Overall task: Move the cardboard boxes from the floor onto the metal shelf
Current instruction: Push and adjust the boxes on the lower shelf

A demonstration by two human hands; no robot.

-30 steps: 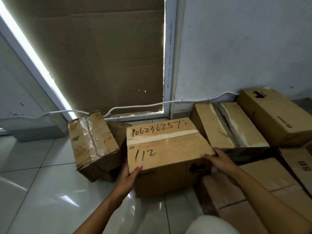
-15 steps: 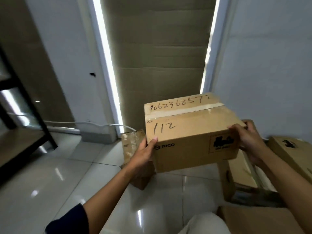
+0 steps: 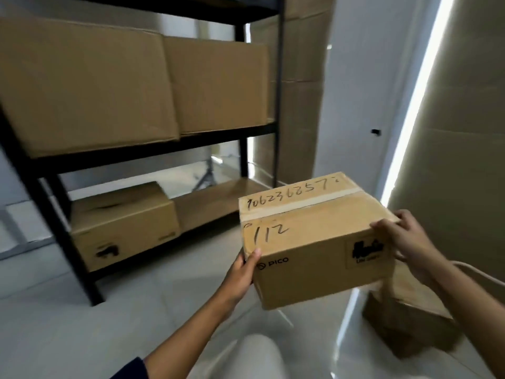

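Observation:
I hold a cardboard box marked "112" and "PICO" in the air above the tiled floor. My left hand grips its lower left corner, thumb on the front edge. My right hand grips its right end, fingers curled over the top edge. The black metal shelf stands to the left. Two large boxes fill its middle level. One smaller box sits on the lowest level at the left, with bare board beside it.
A taped cardboard box lies on the floor at the lower right, under my right arm. A cardboard sheet covers the doorway on the right, with light along its edge. A white cable runs behind my right wrist.
The box went from the floor into the air between my hands. My view has swung left, from the box pile and doorway to the metal shelf.

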